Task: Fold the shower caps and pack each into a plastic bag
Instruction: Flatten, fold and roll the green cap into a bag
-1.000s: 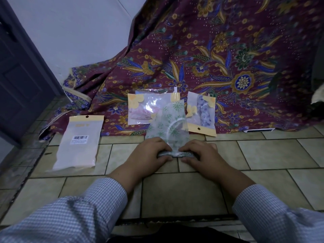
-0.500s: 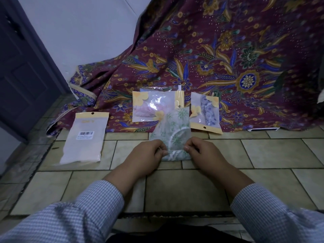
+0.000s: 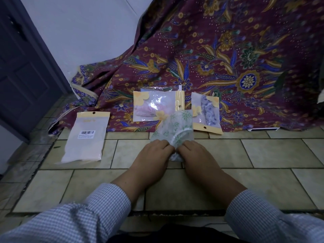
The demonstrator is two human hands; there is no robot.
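Item one: the shower cap (image 3: 175,130), translucent white with a green floral print, which we are holding low over the tiled floor (image 3: 263,155). Its far end is lying over the edge of the patterned cloth (image 3: 228,58) and overlapping the near corner of a packed bag. Our left hand (image 3: 154,155) is gripping the cap's near left edge, fingers curled round the material. Our right hand (image 3: 196,155) is gripping the near right edge the same way, fingers curled; the two hands are sitting almost knuckle to knuckle, with the gathered near end of the cap bunched between them. Checked sleeves (image 3: 87,216) are covering both forearms.

Item two: a packed bag (image 3: 154,106), clear with a yellow header and flower motifs, is lying flat on the cloth just beyond the cap; we are seeing something pale pink inside it.

Item three: a second packed bag (image 3: 206,113), holding a rolled cap with a blue-grey print, is lying on the cloth just to the right of the first, its yellow strip reaching onto the floor tiles.

Item four: an empty-looking plastic bag (image 3: 85,137), yellow header with a hang hole and a barcode label, is lying flat on the floor well to the left of our hands.

Item five: a dark door (image 3: 21,76) is standing at the far left, beside a white wall (image 3: 84,32).
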